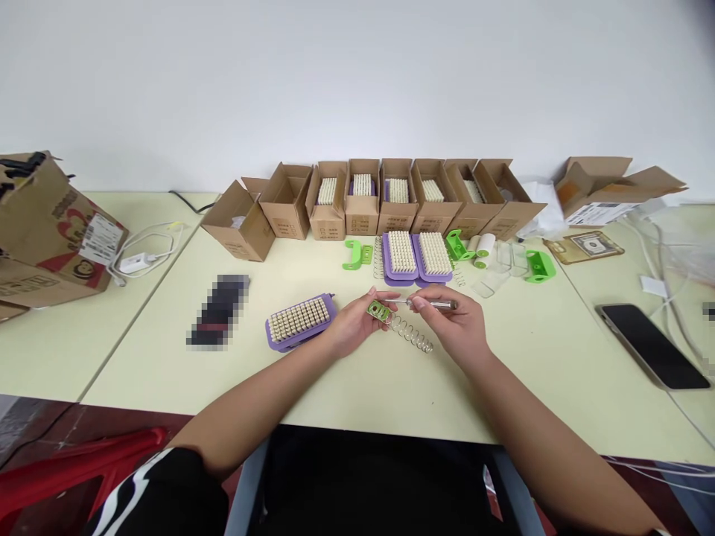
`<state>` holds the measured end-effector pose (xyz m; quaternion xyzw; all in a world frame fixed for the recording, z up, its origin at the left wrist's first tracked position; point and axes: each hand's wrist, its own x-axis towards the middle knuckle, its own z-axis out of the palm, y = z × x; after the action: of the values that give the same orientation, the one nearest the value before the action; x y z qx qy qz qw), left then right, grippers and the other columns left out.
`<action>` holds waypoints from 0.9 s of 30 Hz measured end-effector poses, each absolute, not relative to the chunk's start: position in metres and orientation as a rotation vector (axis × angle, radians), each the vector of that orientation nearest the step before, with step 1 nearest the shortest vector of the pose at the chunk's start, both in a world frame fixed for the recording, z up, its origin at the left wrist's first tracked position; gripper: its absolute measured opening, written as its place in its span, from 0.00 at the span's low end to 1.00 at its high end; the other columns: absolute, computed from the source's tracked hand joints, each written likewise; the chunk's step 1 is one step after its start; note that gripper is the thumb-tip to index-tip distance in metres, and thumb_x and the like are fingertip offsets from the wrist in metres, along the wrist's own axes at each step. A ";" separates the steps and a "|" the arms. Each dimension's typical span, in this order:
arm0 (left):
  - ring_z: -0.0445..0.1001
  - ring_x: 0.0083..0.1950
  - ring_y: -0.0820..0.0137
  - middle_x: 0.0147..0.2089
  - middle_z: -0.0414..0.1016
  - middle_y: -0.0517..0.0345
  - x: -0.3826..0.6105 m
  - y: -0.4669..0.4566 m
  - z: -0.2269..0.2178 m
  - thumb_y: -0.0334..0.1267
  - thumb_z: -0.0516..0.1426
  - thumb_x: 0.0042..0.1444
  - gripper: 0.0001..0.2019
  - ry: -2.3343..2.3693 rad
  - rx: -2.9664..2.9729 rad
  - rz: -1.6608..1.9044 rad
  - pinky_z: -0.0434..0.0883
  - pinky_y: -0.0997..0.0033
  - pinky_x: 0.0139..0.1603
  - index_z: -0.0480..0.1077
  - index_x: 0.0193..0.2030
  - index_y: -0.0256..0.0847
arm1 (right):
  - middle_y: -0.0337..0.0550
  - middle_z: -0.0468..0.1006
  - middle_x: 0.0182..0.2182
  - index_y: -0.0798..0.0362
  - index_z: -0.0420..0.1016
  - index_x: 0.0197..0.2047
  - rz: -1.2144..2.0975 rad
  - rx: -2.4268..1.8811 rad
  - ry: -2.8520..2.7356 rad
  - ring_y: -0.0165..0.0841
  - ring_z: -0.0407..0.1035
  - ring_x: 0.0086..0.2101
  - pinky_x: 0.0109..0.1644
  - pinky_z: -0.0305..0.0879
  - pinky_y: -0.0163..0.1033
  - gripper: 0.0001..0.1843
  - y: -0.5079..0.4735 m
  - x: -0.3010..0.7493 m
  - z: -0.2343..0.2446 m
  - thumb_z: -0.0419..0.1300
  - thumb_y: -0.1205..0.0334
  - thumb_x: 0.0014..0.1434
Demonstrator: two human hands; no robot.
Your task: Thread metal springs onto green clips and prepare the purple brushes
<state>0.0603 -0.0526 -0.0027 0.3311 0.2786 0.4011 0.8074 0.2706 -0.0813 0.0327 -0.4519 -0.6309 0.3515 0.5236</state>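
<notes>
My left hand is closed around a small green plastic plate. From that plate a metal coil spring stretches out to the right, over the table. My right hand grips a screwdriver by its handle, its thin shaft pointing left toward the plate. Whether its tip touches the plate I cannot tell. Left of my left hand lies a purple block with rows of cream pegs. Two similar purple-based blocks lie beyond my hands.
Small cardboard boxes line the wall, several with pegged blocks inside. Green brackets, white cylinders and clear plastic pieces lie beyond my hands. A phone rests at right. A large carton and white charger are at left.
</notes>
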 end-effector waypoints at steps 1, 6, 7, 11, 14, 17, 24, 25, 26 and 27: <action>0.71 0.41 0.66 0.43 0.73 0.49 0.060 -0.053 -0.003 0.60 0.59 0.67 0.27 0.600 0.697 0.868 0.69 0.65 0.43 0.81 0.54 0.38 | 0.42 0.83 0.35 0.48 0.84 0.40 0.814 -1.088 -1.531 0.35 0.77 0.36 0.41 0.75 0.42 0.08 -0.082 0.271 0.035 0.67 0.53 0.67; 0.71 0.39 0.66 0.39 0.71 0.51 0.061 -0.053 -0.005 0.61 0.58 0.67 0.26 0.609 0.686 0.897 0.70 0.65 0.43 0.81 0.49 0.37 | 0.42 0.83 0.34 0.47 0.83 0.40 0.672 -1.058 -1.699 0.36 0.76 0.34 0.39 0.72 0.43 0.06 -0.083 0.271 0.039 0.66 0.56 0.67; 0.71 0.39 0.67 0.40 0.71 0.51 0.061 -0.053 -0.005 0.60 0.59 0.67 0.25 0.609 0.693 0.900 0.70 0.65 0.43 0.81 0.49 0.37 | 0.41 0.83 0.35 0.47 0.82 0.40 0.667 -1.045 -1.716 0.36 0.76 0.34 0.39 0.72 0.43 0.05 -0.083 0.270 0.040 0.66 0.57 0.68; 0.70 0.39 0.67 0.40 0.70 0.52 0.063 -0.055 -0.004 0.60 0.60 0.66 0.24 0.620 0.722 0.933 0.69 0.66 0.40 0.80 0.48 0.38 | 0.40 0.81 0.32 0.48 0.80 0.37 0.691 -1.011 -1.749 0.34 0.73 0.31 0.36 0.68 0.41 0.06 -0.085 0.270 0.042 0.65 0.59 0.68; 0.69 0.40 0.68 0.40 0.68 0.54 0.064 -0.057 -0.003 0.59 0.62 0.65 0.23 0.645 0.748 1.002 0.69 0.67 0.40 0.79 0.47 0.39 | 0.39 0.81 0.30 0.48 0.79 0.36 0.691 -0.961 -1.787 0.33 0.72 0.30 0.35 0.67 0.41 0.07 -0.087 0.266 0.044 0.65 0.60 0.69; 0.69 0.40 0.69 0.40 0.67 0.56 0.063 -0.058 -0.001 0.55 0.64 0.64 0.19 0.652 0.762 1.036 0.69 0.68 0.41 0.78 0.48 0.40 | 0.40 0.82 0.32 0.47 0.80 0.38 0.694 -0.926 -1.823 0.35 0.74 0.31 0.37 0.69 0.42 0.06 -0.089 0.262 0.044 0.64 0.60 0.69; 0.72 0.40 0.73 0.43 0.71 0.57 0.060 -0.058 -0.001 0.46 0.69 0.61 0.14 0.638 0.685 1.035 0.68 0.70 0.42 0.77 0.47 0.41 | 0.42 0.79 0.30 0.48 0.79 0.36 0.583 -1.088 -1.627 0.36 0.72 0.31 0.37 0.69 0.42 0.12 -0.089 0.267 0.037 0.62 0.54 0.70; 0.73 0.41 0.73 0.44 0.72 0.57 0.061 -0.059 -0.001 0.44 0.70 0.60 0.13 0.649 0.665 1.034 0.69 0.70 0.44 0.77 0.46 0.40 | 0.41 0.79 0.30 0.49 0.78 0.35 0.558 -1.125 -1.551 0.36 0.72 0.31 0.38 0.68 0.42 0.13 -0.089 0.269 0.036 0.62 0.53 0.71; 0.75 0.42 0.72 0.45 0.74 0.55 0.061 -0.059 0.000 0.42 0.71 0.59 0.12 0.664 0.645 1.031 0.69 0.70 0.46 0.77 0.45 0.39 | 0.41 0.79 0.30 0.49 0.78 0.35 0.547 -1.151 -1.482 0.35 0.72 0.32 0.38 0.68 0.42 0.13 -0.088 0.270 0.036 0.62 0.52 0.71; 0.76 0.45 0.72 0.47 0.77 0.53 0.061 -0.060 0.001 0.40 0.71 0.59 0.11 0.678 0.628 1.029 0.70 0.69 0.49 0.78 0.43 0.38 | 0.41 0.78 0.30 0.49 0.78 0.35 0.548 -1.164 -1.428 0.35 0.72 0.32 0.38 0.68 0.42 0.14 -0.088 0.271 0.035 0.62 0.52 0.71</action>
<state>0.0615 -0.0599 0.0008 0.2896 0.3126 0.4743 0.7704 0.2711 -0.0878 0.0354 -0.4965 -0.6089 0.2336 0.5729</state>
